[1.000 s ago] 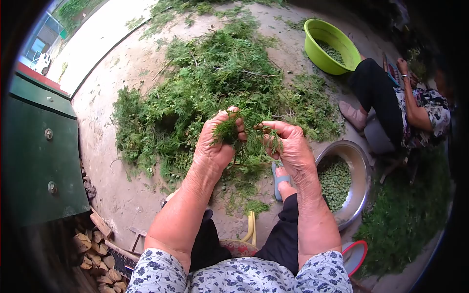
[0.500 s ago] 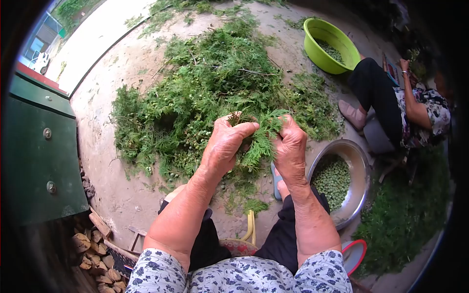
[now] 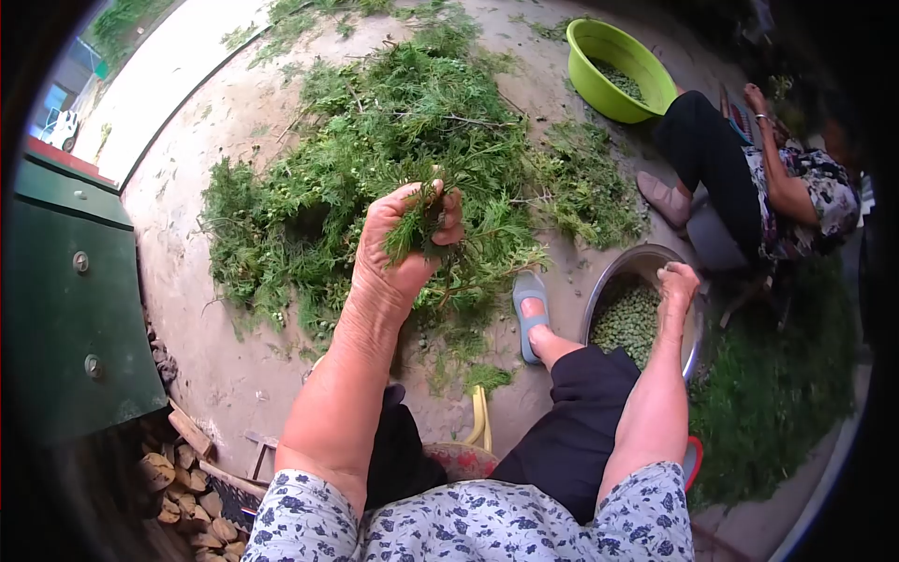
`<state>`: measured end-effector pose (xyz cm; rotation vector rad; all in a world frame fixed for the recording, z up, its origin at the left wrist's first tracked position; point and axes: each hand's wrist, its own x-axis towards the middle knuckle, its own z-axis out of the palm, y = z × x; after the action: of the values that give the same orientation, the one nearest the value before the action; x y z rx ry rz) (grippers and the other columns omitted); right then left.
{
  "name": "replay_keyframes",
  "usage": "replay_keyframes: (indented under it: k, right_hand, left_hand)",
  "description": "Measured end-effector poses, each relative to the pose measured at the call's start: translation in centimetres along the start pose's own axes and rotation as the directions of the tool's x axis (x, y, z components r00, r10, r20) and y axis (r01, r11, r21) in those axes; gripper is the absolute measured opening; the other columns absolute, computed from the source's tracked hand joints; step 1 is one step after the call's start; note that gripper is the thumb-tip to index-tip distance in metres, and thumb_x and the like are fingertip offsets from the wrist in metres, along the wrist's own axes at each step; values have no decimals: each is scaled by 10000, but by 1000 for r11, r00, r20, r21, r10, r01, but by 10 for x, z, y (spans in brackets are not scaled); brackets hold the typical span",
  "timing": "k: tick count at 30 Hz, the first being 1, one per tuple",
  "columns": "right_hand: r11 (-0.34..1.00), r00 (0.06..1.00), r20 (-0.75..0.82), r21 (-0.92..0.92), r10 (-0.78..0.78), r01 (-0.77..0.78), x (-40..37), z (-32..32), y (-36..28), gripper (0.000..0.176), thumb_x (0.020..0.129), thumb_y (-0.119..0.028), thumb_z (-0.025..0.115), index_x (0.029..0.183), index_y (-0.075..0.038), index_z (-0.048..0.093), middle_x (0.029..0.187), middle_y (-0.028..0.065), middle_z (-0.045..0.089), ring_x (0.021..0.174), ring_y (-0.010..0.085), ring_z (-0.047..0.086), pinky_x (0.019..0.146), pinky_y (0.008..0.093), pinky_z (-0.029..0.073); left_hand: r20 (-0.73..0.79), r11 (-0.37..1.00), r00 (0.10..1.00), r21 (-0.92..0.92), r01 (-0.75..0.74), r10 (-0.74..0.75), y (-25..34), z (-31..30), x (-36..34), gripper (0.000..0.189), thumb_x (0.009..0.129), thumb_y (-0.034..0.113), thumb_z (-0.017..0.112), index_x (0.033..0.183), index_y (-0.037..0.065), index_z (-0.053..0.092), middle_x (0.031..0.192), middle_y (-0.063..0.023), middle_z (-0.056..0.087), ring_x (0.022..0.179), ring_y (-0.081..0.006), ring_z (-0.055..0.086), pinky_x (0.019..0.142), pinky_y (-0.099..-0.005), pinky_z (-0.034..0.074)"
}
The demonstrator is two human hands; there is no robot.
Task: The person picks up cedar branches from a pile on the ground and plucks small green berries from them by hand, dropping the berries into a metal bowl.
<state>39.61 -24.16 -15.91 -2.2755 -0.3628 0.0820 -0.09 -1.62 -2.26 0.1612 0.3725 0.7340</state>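
My left hand (image 3: 408,234) is closed around a sprig of green conifer foliage (image 3: 408,228), held up above a big heap of cut evergreen branches (image 3: 309,201). Scale-like leaves stick out from between its fingers. Off to the right, my right hand (image 3: 676,286) hovers by the far right side of a metal basin (image 3: 596,284), its fingers curled in. Whatever it may hold is hidden. Small round green cones (image 3: 626,328) fill the bottom of that basin.
A lime-green tub (image 3: 632,106) with more green cones stands at the back right. Beside it sits another person (image 3: 712,159). Dark green clippings (image 3: 773,403) lie at right. On the left are a green metal panel (image 3: 80,309) and split firewood (image 3: 159,468).
My right hand has left the sprig and swung right to the metal basin. My left hand keeps hold of the foliage, now slightly higher and further left.
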Motion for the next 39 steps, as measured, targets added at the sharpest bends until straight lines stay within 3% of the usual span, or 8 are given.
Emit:
replay_keyframes:
  k: [2,9,12,13,20,28,32,39]
  right_hand:
    - [823,996,60,-568,72,-25,-11,-32,-15,241,737,-87,511,910,16,643,881,171,646,874,264,606,808,350,452]
    - [755,852,-361,-412,379,-510,-3,-18,6,265,664,-94,533,835,100,587,922,214,621,819,331,581,753,384,445]
    - [895,973,165,441,-160,72,12,-13,70,209,738,-144,587,868,17,621,816,108,624,771,175,603,663,322,468]
    - [933,946,232,230,225,-278,-49,-18,-57,182,768,-185,614,868,-32,622,783,81,627,705,123,601,608,264,477]
    - [827,213,973,195,-94,-527,-170,39,-170,472,783,-417,640,929,29,585,781,110,635,675,172,636,614,258,525]
    - [429,474,876,462,-87,-776,-202,80,-183,203,837,-222,613,864,-35,543,774,92,625,594,162,601,539,275,495]
    - [429,550,825,546,-128,-720,-186,78,-188,151,839,-188,607,821,-49,550,712,61,623,566,145,597,514,262,485]
    - [551,661,720,646,-210,-529,-179,80,-187,175,820,-206,640,798,-47,572,664,22,601,544,125,580,480,232,461]
  left_hand:
    - [55,999,998,-43,17,-14,2,-3,1,105,828,78,460,844,-22,486,736,-111,494,617,-160,434,481,-246,345]
    - [128,996,991,-77,-33,43,3,3,-4,142,795,98,462,857,-28,481,727,-96,466,614,-153,398,472,-228,326]
    - [157,993,985,-105,-57,73,1,-1,-2,120,803,102,479,827,-15,483,715,-100,478,597,-156,402,470,-234,322]
    - [177,990,980,-122,-74,96,0,-2,0,127,800,112,478,823,-13,481,711,-97,475,595,-155,392,469,-234,318]
    - [207,985,964,-79,-151,165,-8,2,1,137,785,131,480,755,-3,476,673,-86,455,570,-152,365,466,-243,301]
    - [101,928,974,299,-222,200,-24,13,-9,358,861,327,434,843,-2,573,645,-98,524,601,-219,481,575,-349,432]
    - [560,727,802,637,-257,-207,-2,13,-12,544,766,448,571,877,-82,621,785,-203,633,797,-330,620,895,-460,421]
    - [31,373,998,928,-5,-62,-3,19,-14,281,802,206,638,949,-33,635,729,-82,639,725,-146,621,711,-263,488]
